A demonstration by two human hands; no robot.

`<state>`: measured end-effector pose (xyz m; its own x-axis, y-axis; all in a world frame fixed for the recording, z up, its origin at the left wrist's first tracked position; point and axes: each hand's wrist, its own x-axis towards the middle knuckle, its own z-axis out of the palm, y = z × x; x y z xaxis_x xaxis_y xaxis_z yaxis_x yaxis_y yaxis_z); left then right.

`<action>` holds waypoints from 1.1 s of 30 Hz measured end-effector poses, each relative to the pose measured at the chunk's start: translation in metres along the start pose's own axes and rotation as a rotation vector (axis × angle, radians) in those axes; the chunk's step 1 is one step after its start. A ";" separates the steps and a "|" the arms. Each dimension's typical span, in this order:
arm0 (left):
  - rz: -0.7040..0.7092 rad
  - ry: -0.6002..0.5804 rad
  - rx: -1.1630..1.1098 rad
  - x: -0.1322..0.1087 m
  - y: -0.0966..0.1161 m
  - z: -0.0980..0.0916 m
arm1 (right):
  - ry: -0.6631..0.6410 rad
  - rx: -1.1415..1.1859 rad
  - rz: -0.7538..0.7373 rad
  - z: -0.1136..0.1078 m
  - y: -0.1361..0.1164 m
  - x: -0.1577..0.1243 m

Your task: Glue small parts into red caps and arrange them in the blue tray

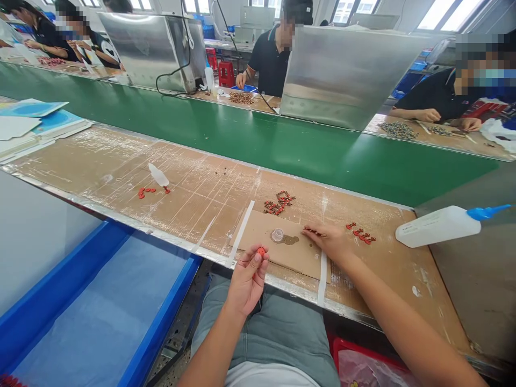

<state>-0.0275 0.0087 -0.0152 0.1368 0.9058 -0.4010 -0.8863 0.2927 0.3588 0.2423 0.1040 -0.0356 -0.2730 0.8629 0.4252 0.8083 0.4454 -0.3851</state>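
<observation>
My left hand (249, 277) is closed in a pinch just above the table's front edge, holding a small round red piece (261, 251) up between thumb and fingers. Over the right part of a cardboard sheet (258, 231), my right hand (332, 242) is closed too. Something small and dark reddish shows at its fingertips, too little of it to name. Between the hands, a small clear cup (277, 235) stands on the cardboard beside a brownish wet-looking patch (291, 240). Behind it lies a pile of red-and-dark small pieces (279, 203). Several similar pieces (360, 234) lie right of my right hand.
A white bottle with a blue nozzle (439, 226) lies at the right. Loose red discs (142, 192) and a small white tube (158, 174) lie at the left. Beyond runs a green conveyor belt (242, 134), with co-workers behind it. A blue bin (100, 306) stands below left.
</observation>
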 end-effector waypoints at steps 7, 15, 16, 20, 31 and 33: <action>-0.009 0.005 0.019 0.004 0.000 0.003 | 0.049 0.192 0.173 0.000 -0.012 -0.004; 0.057 -0.013 -0.002 0.021 -0.009 0.004 | 0.276 0.706 0.501 0.014 -0.058 0.015; 0.080 -0.018 -0.012 0.027 -0.009 0.005 | 0.304 0.695 0.460 0.019 -0.064 0.017; 0.106 -0.066 -0.005 0.048 -0.008 0.008 | 0.385 0.477 0.232 0.035 -0.079 0.017; 0.115 -0.079 0.053 0.050 -0.010 0.005 | 0.331 0.312 0.104 0.043 -0.079 0.009; 0.109 -0.055 0.059 0.050 -0.010 0.004 | 0.327 0.297 0.102 0.044 -0.080 0.009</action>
<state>-0.0096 0.0524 -0.0354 0.0666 0.9481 -0.3109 -0.8697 0.2079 0.4476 0.1521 0.0872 -0.0371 0.0182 0.8066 0.5908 0.6244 0.4524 -0.6368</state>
